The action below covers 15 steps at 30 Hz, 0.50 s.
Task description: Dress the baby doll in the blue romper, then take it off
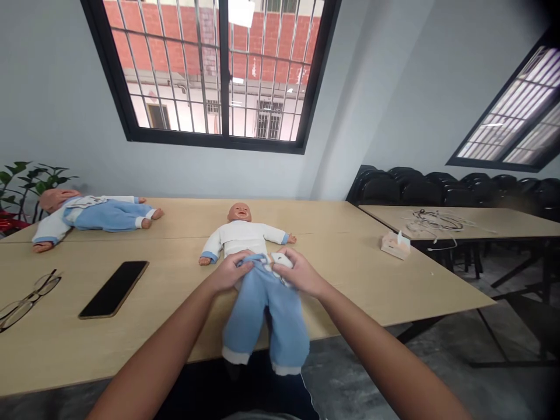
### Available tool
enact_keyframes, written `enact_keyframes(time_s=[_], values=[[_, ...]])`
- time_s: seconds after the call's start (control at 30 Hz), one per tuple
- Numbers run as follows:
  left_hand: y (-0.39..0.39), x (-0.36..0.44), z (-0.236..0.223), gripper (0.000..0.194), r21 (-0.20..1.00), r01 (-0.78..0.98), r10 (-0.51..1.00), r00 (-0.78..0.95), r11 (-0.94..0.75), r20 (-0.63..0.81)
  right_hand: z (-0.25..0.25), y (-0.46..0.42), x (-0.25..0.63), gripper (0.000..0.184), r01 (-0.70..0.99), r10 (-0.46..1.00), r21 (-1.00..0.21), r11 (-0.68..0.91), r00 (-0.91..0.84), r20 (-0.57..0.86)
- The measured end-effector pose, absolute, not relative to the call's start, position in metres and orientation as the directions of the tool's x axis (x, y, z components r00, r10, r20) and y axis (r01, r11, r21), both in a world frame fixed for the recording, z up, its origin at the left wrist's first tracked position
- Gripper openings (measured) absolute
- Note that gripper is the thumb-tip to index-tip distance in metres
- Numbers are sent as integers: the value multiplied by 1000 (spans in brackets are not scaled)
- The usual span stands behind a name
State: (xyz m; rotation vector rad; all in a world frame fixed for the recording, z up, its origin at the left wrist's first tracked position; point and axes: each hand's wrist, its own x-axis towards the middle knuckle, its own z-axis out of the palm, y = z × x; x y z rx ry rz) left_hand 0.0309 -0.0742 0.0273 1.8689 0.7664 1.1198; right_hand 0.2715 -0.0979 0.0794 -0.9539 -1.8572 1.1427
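A pair of light-blue baby trousers (262, 309) with white cuffs hangs from my two hands over the table's front edge. My left hand (231, 270) pinches the waistband on the left side. On the right side of the waist, my right hand (297, 271) grips the cloth beside a white patterned patch. Just beyond the trousers, a baby doll (240, 213) lies on its back, its head toward the window. It wears a white long-sleeved top (242, 232) with blue cuffs. The trousers and my hands hide the doll's lower body.
A second doll (107, 213) in blue trousers lies at the back left of the table (175, 309). Glasses (30, 300) and a phone (114, 289) rest at left. A tissue box (395, 245) stands at right, near a side table with tangled cables (437, 221).
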Motion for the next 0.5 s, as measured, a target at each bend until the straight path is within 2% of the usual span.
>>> enact_keyframes(time_s=[0.1,0.13,0.2,0.27,0.4,0.5], values=[[-74,34,20,52,940,-4,885,337,-340,321,78,-103,270,70,81,801,-975,207,-586,121],[-75,35,18,54,954,-27,896,336,-298,289,78,-104,269,74,94,760,-975,203,-643,97],[-77,35,17,57,967,-49,902,351,-252,252,80,-106,267,60,176,711,-966,190,-703,12],[-79,31,19,57,962,-23,880,398,-272,258,81,-106,267,47,199,739,-973,120,-672,-46],[-78,20,29,47,926,122,766,605,-357,216,77,-111,269,55,-58,816,-992,-113,-575,-59],[-74,19,28,45,939,122,799,566,-323,201,73,-117,272,65,-122,762,-969,-215,-641,-88]])
